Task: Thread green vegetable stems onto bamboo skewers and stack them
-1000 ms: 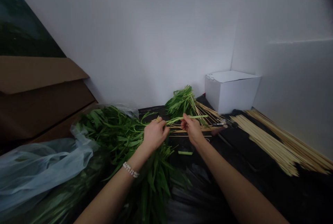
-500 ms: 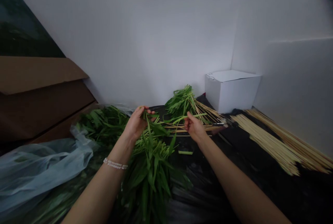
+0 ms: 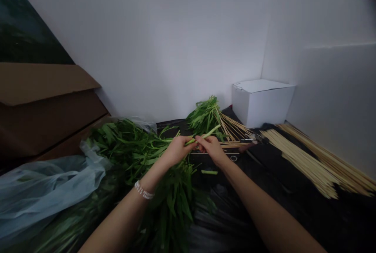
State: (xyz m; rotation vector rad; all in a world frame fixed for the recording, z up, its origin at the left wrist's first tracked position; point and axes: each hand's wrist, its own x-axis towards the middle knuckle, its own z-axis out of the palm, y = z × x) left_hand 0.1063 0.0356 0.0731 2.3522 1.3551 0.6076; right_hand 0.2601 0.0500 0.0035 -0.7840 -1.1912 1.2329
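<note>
A pale green leafy stem (image 3: 212, 131) is pinched between both hands, its cut end pointing up to the right. My left hand (image 3: 179, 148) grips it from the left, fingers closed, and my right hand (image 3: 210, 147) is closed on it close beside. Under and left of my left hand lies a heap of long-leaved green stalks (image 3: 176, 198). Just beyond my hands rests a bunch of greens (image 3: 202, 116) fixed on thin wooden sticks (image 3: 235, 125). A short cut piece of stem (image 3: 209, 172) lies on the black surface below my right hand.
Bundles of wooden sticks (image 3: 302, 163) lie at the right, near a pruner-like tool (image 3: 255, 139). A white box (image 3: 263, 102) stands against the back wall. On the left are a clear plastic bag (image 3: 55, 194), more greens (image 3: 123, 139) and a cardboard box (image 3: 44, 120).
My hands have come together from apart. The left hand has moved right and now grips the stem beside the right hand; the stem's cut end tilts up more steeply.
</note>
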